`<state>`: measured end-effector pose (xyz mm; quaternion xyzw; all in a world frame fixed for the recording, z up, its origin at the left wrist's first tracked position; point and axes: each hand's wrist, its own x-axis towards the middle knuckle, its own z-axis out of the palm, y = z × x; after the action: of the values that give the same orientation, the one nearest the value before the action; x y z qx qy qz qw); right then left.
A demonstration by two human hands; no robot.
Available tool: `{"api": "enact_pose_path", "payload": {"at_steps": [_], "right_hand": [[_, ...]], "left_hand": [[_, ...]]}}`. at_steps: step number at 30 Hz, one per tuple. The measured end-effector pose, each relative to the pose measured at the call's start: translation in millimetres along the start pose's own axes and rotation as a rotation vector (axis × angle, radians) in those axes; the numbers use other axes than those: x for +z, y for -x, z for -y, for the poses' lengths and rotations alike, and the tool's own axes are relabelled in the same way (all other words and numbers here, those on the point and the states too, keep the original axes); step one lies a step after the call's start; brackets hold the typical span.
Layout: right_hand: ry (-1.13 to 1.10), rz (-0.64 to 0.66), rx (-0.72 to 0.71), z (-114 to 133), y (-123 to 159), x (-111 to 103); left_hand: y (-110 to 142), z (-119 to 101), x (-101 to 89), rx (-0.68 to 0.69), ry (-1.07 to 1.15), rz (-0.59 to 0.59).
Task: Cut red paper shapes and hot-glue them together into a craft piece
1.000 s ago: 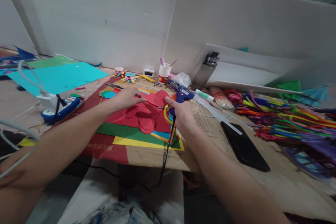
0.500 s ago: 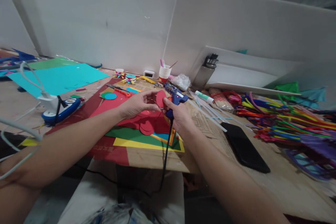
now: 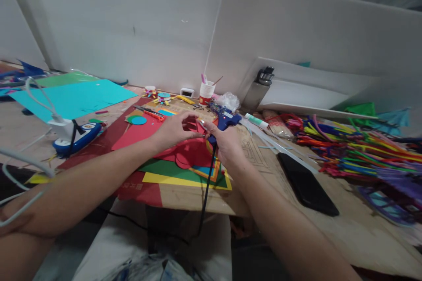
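Note:
My right hand [image 3: 227,142] is closed around a blue hot glue gun [image 3: 227,119], with a black cord [image 3: 207,193] hanging from its handle. A long clear glue stick [image 3: 280,147] seems to reach out behind the gun. Just to the left, my left hand [image 3: 173,131] has its thumb and fingers curled toward the right thumb. A small pale piece [image 3: 202,122] shows at the fingertips; what the left fingers hold is too small to make out. Below both hands lie red paper [image 3: 132,136] and cut red circles [image 3: 183,159].
Green and yellow sheets [image 3: 187,181] lie under the red paper. A utility knife [image 3: 154,115], a paper cup [image 3: 207,90], a glue stick tube [image 3: 256,120], a black phone [image 3: 306,182] and many pipe cleaners [image 3: 356,145] surround the work. A power strip [image 3: 77,138] sits left.
The red disc that faced me between my hands no longer shows face-on. My right hand and the glue gun have shifted slightly right and up.

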<state>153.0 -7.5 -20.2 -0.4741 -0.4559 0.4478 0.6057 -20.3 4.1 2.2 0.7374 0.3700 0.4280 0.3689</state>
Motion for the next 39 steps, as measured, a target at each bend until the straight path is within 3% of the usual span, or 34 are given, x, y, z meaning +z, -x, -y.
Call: {"api": "enact_pose_path", "payload": {"at_steps": [6,11,19,31,39], "right_hand": [[-0.096,0.090,0.041,9.6,11.0,7.4],[-0.226,0.167,0.066,14.9,14.2,7.9],[-0.194,0.112,0.064,15.1,11.9,4.9],[-0.218,0.116,0.056,14.4,11.0,5.3],[-0.195,0.125,0.043,14.4,11.8,5.6]], "left_hand": [[0.6,3.5,2.0,0.061,-0.067,0.024],[1.0,4.5,0.8,0.076,0.032,0.041],[0.8,8.2,0.4,0.026,0.032,0.043],[2.1,14.4,-1.1,0.318,-0.237,-0.047],[1.9,12.0,-0.5,0.159,-0.089,-0.023]]}}
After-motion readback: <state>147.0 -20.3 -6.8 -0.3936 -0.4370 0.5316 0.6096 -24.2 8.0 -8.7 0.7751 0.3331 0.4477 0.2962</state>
